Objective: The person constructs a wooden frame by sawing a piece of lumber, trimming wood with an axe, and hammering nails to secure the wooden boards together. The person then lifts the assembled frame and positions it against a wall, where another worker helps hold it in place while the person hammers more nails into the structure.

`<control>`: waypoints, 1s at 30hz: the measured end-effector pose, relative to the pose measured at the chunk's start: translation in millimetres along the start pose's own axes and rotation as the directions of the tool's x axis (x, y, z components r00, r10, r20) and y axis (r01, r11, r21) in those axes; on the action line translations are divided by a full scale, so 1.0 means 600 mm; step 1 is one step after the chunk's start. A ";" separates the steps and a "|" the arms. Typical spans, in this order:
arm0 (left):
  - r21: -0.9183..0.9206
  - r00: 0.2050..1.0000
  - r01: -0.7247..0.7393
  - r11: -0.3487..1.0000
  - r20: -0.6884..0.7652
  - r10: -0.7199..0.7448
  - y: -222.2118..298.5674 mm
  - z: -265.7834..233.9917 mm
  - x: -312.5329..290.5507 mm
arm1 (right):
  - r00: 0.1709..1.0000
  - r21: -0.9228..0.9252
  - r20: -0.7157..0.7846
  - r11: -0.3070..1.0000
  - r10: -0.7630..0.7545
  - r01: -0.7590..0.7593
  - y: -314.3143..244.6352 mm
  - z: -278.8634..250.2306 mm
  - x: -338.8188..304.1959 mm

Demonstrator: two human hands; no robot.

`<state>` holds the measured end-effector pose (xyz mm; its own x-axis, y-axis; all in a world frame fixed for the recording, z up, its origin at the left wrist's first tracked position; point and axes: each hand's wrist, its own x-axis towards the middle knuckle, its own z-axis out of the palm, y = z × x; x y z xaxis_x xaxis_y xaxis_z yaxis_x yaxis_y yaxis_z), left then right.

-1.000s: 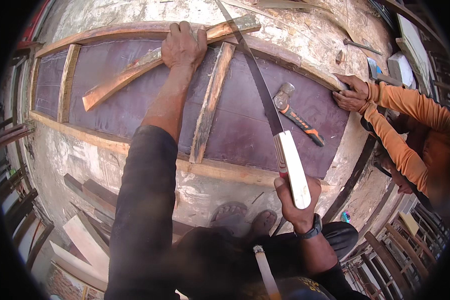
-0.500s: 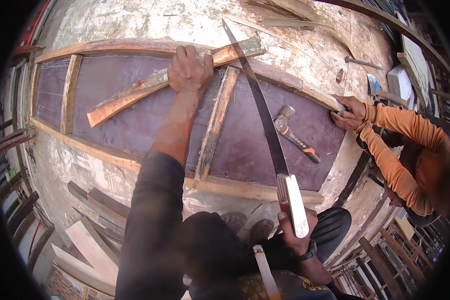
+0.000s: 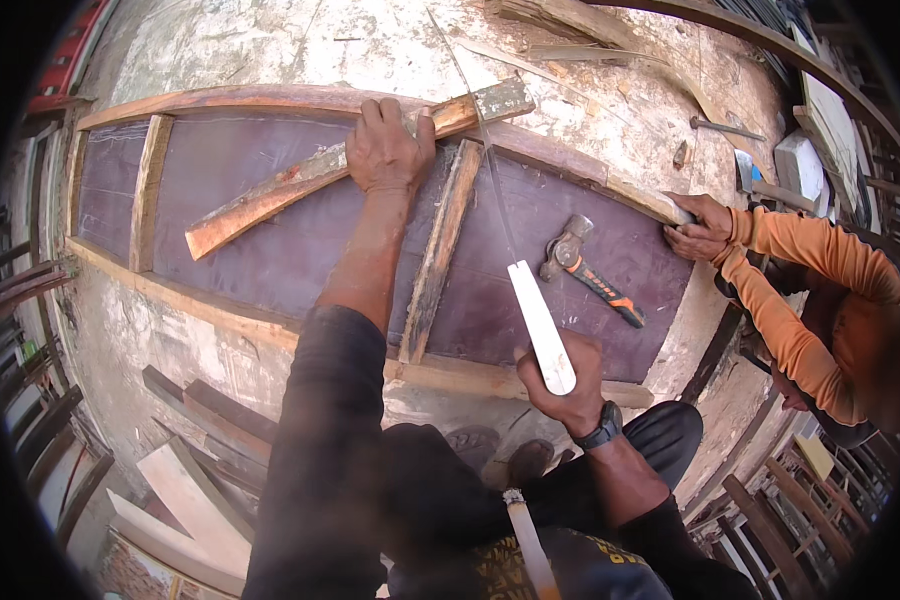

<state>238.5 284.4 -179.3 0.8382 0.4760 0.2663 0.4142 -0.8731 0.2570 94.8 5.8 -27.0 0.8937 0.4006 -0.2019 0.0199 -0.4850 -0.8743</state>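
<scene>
My left hand [image 3: 390, 145] is closed over a rough strip of wood [image 3: 255, 205] and presses it onto a wooden frame [image 3: 215, 98]. The strip lies slantwise, its far right end passing over the frame's far rail. In my right hand [image 3: 573, 375] is the white handle of a handsaw [image 3: 538, 318]. Its blade, seen nearly edge-on, crosses the strip to the right of my left hand. Whether the teeth have cut into the wood cannot be made out. A short crossbar [image 3: 440, 250] of the frame runs between my two hands.
A hammer [image 3: 582, 265] lies on the frame's purplish panel [image 3: 370, 250]. At the right, a co-worker's hands [image 3: 700, 225] hold the frame's end. A hatchet [image 3: 760, 180] rests beyond them. Boards [image 3: 200, 495] lie at lower left. A cigarette [image 3: 530, 540] juts in from below.
My right hand has moved forward and left with the saw. The blade has turned from showing its broad side to nearly edge-on. My left hand stays on the strip.
</scene>
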 end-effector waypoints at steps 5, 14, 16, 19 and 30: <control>0.027 0.999 -0.023 0.999 -0.024 0.024 -0.031 0.000 0.005 | 0.995 0.111 0.014 0.988 0.103 -0.104 0.004 -0.037 -0.056; 0.012 0.995 -0.070 0.997 -0.064 0.071 0.010 0.014 0.006 | 0.992 0.046 -0.112 0.997 0.060 -0.055 0.025 0.001 0.167; 0.009 0.997 -0.060 0.998 -0.051 0.060 0.001 0.017 0.006 | 0.994 0.022 -0.111 1.000 -0.015 0.017 0.021 0.013 0.157; 0.066 0.998 -0.031 0.997 -0.045 0.035 -0.053 0.004 -0.015 | 0.992 0.022 0.039 0.992 0.122 -0.123 -0.001 -0.034 -0.085; 0.079 0.999 -0.045 0.996 -0.024 0.047 -0.050 0.004 -0.029 | 0.995 0.049 0.017 0.994 0.098 -0.099 0.016 0.006 0.015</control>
<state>212.4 301.8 -194.0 0.8477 0.4372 0.3003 0.4031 -0.8990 0.1712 101.4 7.7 -38.8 0.8836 0.3642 -0.2942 -0.0906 -0.4835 -0.8706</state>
